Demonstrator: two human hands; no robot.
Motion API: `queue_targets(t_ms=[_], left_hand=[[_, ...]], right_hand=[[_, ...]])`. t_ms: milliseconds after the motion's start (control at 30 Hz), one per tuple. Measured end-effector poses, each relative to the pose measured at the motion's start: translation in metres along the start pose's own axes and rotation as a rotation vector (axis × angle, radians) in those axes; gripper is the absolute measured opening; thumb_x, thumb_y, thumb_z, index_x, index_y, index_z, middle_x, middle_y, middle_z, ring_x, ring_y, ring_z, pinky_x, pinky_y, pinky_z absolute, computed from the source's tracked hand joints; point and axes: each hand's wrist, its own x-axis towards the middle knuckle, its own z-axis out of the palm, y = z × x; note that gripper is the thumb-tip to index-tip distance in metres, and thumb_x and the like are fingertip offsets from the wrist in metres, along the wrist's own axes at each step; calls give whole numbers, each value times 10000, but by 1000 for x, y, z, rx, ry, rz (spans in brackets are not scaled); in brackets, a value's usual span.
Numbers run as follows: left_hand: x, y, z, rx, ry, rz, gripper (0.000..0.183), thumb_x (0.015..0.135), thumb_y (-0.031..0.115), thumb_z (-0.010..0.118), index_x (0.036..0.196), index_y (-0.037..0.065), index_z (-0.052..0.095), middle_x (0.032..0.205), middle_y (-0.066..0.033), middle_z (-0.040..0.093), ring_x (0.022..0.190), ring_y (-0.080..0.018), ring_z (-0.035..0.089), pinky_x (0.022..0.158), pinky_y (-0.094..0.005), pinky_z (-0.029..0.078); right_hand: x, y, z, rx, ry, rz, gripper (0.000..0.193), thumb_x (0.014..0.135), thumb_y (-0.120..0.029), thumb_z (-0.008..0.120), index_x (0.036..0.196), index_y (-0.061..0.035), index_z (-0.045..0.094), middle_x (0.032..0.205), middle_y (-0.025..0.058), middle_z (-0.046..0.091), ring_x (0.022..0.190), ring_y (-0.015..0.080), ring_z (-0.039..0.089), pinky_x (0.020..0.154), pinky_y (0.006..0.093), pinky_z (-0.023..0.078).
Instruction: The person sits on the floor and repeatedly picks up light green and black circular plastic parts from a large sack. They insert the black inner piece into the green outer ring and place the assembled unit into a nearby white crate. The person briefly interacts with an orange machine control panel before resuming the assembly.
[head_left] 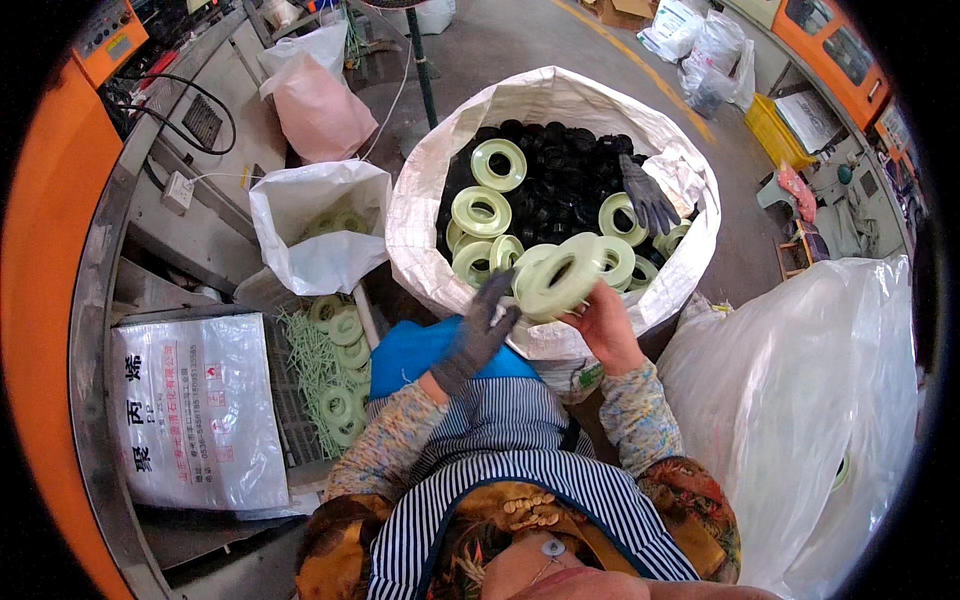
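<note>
My right hand [606, 326], bare, grips a pale green plastic ring [545, 298] by its right side, tilted over the near rim of a big white woven sack [430, 240]. My left hand [476, 338] wears a dark grey glove; its fingers are stretched out and apart beside the ring's left edge. Whether they touch it I cannot tell. Inside the sack, several similar rings [481, 211] lie on a heap of black round plastic parts [560, 160]. A loose grey glove [648, 196] rests at the right of the heap.
At left, a tray holds pale green rings and thin sticks [310, 370], beside a printed white bag [200, 420]. A smaller white sack [290, 255] stands behind them. Large clear plastic wrapping [790, 400] bulges at right. Farther right sits a yellow crate [770, 130].
</note>
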Motion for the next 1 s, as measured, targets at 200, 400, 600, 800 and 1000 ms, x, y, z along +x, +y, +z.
queue_targets(t_ms=[200, 400, 600, 800, 1000], left_hand=[[41, -21, 6, 252, 49, 8, 600, 871, 217, 642, 1376, 14, 390, 1338, -254, 453, 1257, -393, 432, 1041, -438, 370], [87, -119, -12, -458, 517, -560, 551, 872, 203, 635, 1307, -62, 425, 1263, -252, 513, 1163, -327, 510, 953, -372, 423], [129, -159, -2, -716, 528, -789, 372, 848, 210, 676, 1113, -39, 599, 994, -126, 658, 853, -214, 610, 737, -335, 478], [139, -183, -9, -399, 389, -845, 413, 838, 227, 699, 1163, -2, 590, 877, -73, 633, 744, -142, 596, 675, -264, 492], [110, -107, -23, -654, 488, -696, 300, 895, 168, 598, 1136, 13, 512, 1063, -85, 583, 901, -174, 591, 775, -309, 519]], right_hand=[[-1, -24, -68, 244, 93, -35, 441, 970, -308, 498, 1356, -107, 426, 1342, 81, 486, 1201, 272, 501, 921, 443, 508], [-20, -139, -19, 433, -578, -648, 788, 872, -512, 564, 1474, -118, 241, 1457, 162, 363, 1319, 321, 372, 1030, 510, 381], [202, 8, -102, -618, 433, 30, 313, 894, -239, 635, 1099, -3, 614, 866, 40, 624, 709, 128, 576, 553, 306, 506], [301, 65, -117, -610, 553, 75, 289, 791, -202, 755, 760, 25, 579, 642, 83, 561, 496, 202, 488, 494, 364, 444], [211, 35, -33, -1232, 96, -691, 253, 697, -151, 754, 794, -33, 553, 1291, 199, 500, 1099, 363, 540, 919, 387, 449]])
